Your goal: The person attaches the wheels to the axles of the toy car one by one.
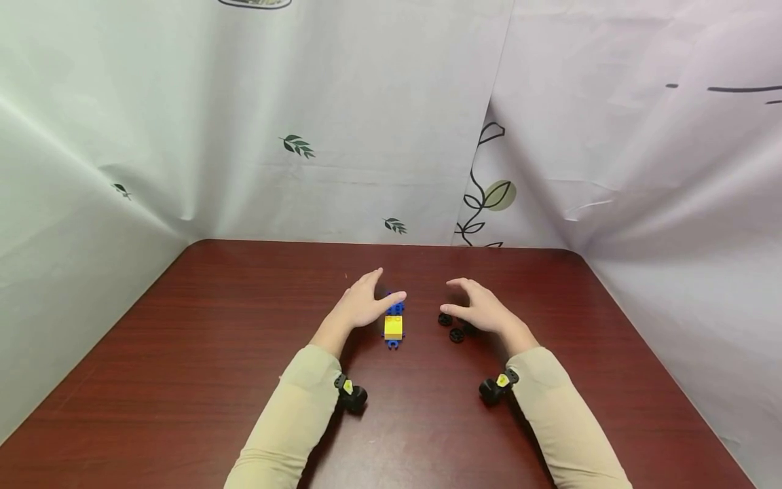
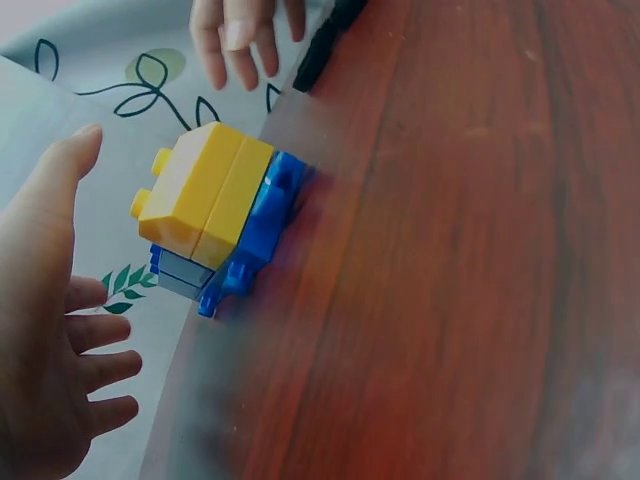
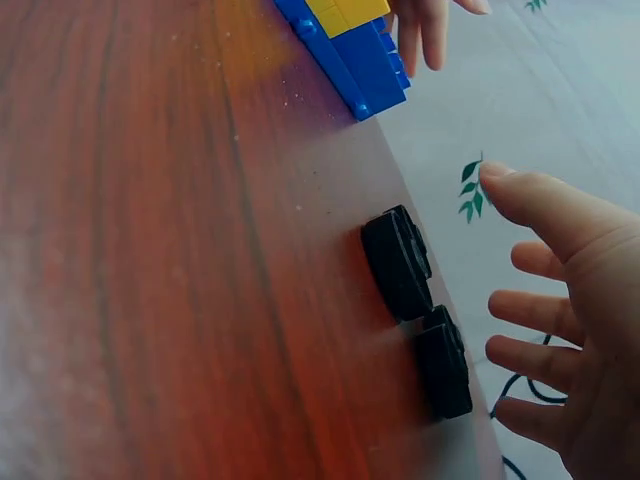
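My left hand (image 1: pixel 362 302) is spread beside a small toy vehicle body made of building bricks, its thumb over the vehicle's far end in the head view. The body has a yellow brick (image 2: pixel 205 190) with studs on a blue base (image 2: pixel 262 225); blue bricks (image 1: pixel 396 307) show at the far end. No object is in the left palm. Over at the right, my right hand (image 1: pixel 485 309) hovers above black toy wheels with its fingers relaxed and apart. Two wheels show plainly, one nearer (image 1: pixel 456 335) and one farther (image 1: pixel 444 318); the hand hides part of the area behind them.
Everything lies on a dark reddish-brown wooden table (image 1: pixel 214 326). White cloth (image 1: pixel 366 122) with leaf drawings hangs along the back and both sides. Each wrist carries a small black camera, the left one (image 1: pixel 353 397) and the right one (image 1: pixel 492 390) both low over the table.
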`<action>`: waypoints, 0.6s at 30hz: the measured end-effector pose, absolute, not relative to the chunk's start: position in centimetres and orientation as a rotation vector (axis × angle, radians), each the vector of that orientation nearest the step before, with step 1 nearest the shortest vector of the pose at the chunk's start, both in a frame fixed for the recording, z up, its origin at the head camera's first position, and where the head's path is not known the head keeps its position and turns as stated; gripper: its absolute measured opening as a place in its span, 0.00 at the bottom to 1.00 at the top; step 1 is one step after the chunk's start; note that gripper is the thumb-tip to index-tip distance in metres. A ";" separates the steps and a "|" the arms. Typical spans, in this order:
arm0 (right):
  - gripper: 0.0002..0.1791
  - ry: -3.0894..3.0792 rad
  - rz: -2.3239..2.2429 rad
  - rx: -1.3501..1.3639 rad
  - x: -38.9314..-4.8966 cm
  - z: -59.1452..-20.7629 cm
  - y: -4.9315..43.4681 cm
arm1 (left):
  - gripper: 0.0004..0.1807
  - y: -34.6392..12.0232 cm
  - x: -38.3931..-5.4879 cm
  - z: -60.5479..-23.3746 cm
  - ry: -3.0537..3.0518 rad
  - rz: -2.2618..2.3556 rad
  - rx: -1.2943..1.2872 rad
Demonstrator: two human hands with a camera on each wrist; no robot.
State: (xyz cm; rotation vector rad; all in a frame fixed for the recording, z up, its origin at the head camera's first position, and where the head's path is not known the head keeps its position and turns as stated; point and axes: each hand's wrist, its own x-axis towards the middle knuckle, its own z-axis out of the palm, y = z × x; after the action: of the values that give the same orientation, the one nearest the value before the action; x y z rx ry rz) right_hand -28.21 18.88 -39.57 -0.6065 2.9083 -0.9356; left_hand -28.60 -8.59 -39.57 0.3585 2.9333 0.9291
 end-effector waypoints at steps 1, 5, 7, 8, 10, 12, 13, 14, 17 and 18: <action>0.35 2.906 -0.938 -0.611 -28.2 -39.6 18.9 | 0.52 -8.5 -28.6 -39.6 2.925 0.936 0.357; 0.32 2.893 -0.939 -0.632 -28.2 -39.9 19.1 | 0.53 -8.1 -28.6 -39.8 2.869 0.985 0.370; 0.30 2.884 -0.947 -0.637 -28.2 -40.1 19.1 | 0.54 -8.0 -28.5 -39.9 2.841 1.011 0.389; 0.29 2.877 -0.956 -0.635 -28.2 -40.1 19.1 | 0.55 -7.9 -28.5 -40.0 2.826 1.021 0.398; 0.28 2.862 -0.974 -0.631 -28.2 -40.2 19.0 | 0.56 -7.9 -28.3 -40.1 2.800 1.032 0.414; 0.27 2.851 -0.988 -0.627 -28.2 -40.3 19.0 | 0.56 -7.9 -28.2 -40.2 2.781 1.033 0.435; 0.26 2.847 -0.993 -0.623 -28.2 -40.3 19.0 | 0.56 -7.9 -28.2 -40.2 2.771 1.035 0.447; 0.25 2.846 -0.993 -0.625 -28.2 -40.3 19.0 | 0.55 -7.9 -28.1 -40.1 2.760 1.038 0.459; 0.23 2.849 -0.985 -0.642 -28.2 -40.3 19.1 | 0.55 -8.0 -28.1 -40.0 2.733 1.043 0.498; 0.22 2.851 -0.977 -0.652 -28.3 -40.3 19.1 | 0.54 -7.9 -28.1 -40.0 2.728 1.040 0.514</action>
State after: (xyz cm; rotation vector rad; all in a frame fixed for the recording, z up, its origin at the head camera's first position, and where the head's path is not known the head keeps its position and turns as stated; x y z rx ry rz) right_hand -28.25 19.15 -40.31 -0.6519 2.8512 -0.9769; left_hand -28.11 -7.95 -39.97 0.5138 2.7276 1.0398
